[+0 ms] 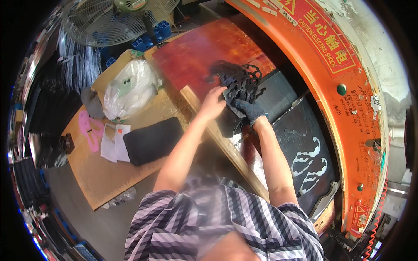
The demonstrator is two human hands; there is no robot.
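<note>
A bundle of black cut-out pieces with looping strips (237,80) hangs between my two hands, over the red board. My left hand (213,103) is bare and has its fingers closed on the bundle's left edge. On my right hand (250,110) is a dark knitted glove, with the fingers closed around the bundle's lower right side. Overlapping strips hide how many pieces there are. Beneath lies a worn red-orange board (187,56), and a dark flat surface (283,93) extends to the right.
An orange machine beam (331,100) with warning signs curves along the right. White shoe-upper-like outlines (309,163) mark a dark plate. A wooden table (93,182) at left holds a folded black cloth (154,140), pink cut-outs (90,130) and a plastic bag (130,91). Behind stands a fan (109,24).
</note>
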